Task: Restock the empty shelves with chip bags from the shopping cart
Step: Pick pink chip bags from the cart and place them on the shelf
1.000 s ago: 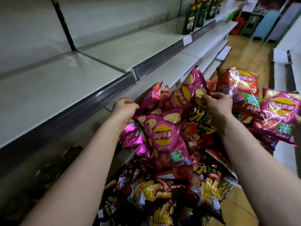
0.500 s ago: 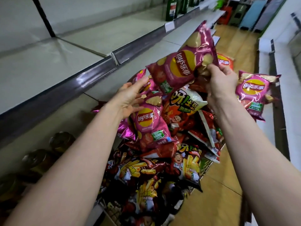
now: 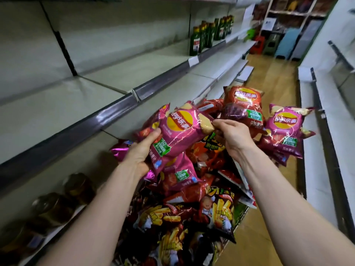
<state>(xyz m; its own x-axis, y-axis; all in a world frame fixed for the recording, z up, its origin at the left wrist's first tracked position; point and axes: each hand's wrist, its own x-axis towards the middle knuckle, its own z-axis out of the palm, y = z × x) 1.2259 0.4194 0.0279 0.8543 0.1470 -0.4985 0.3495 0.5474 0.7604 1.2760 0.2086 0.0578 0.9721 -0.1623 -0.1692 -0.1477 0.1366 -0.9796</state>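
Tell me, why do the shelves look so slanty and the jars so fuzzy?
Head view: the wide-angle lens stretches and tilts the long dark grey metal shelf edge; the brown glass jars at lower left sit in dim shadow, blurred; white glare streaks the shiny pink foil chip bag.

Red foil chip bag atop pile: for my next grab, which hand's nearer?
Right. Right hand, just below the red foil chip bag; left hand, farther left; both hold a magenta foil bag.
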